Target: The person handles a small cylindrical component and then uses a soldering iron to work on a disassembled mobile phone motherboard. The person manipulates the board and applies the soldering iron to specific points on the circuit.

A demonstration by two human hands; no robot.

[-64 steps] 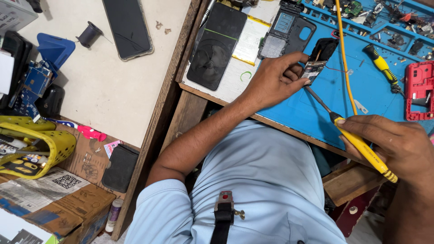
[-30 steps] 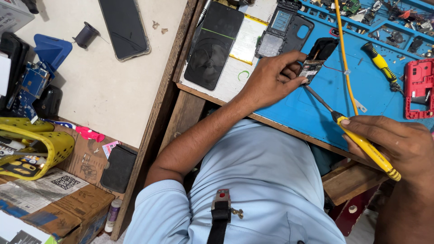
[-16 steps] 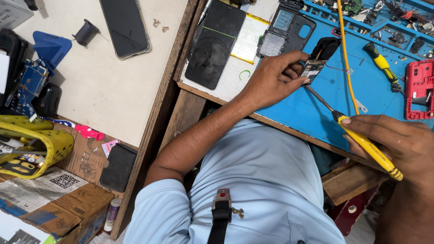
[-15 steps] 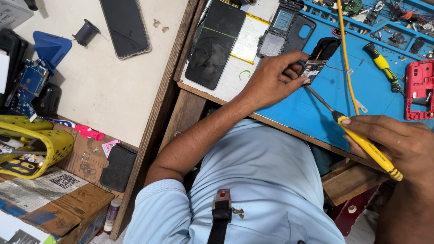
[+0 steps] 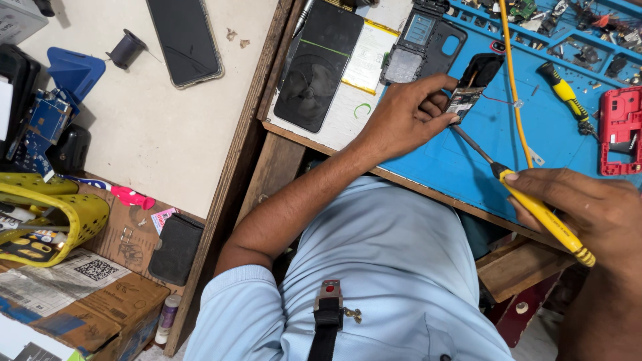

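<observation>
blue mat (image 5: 535,144) covers the desk. on it, the left hand (image 5: 404,117) pinches a small circuit board (image 5: 463,102) in its grip. the right hand (image 5: 592,210) holds a yellow screwdriver (image 5: 545,217) tight, its tip touching the board. a red phone frame (image 5: 618,130) lies nearby.

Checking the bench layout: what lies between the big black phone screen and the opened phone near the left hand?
In the head view, a white card with yellow edging lies between the black screen and the opened phone.
</observation>
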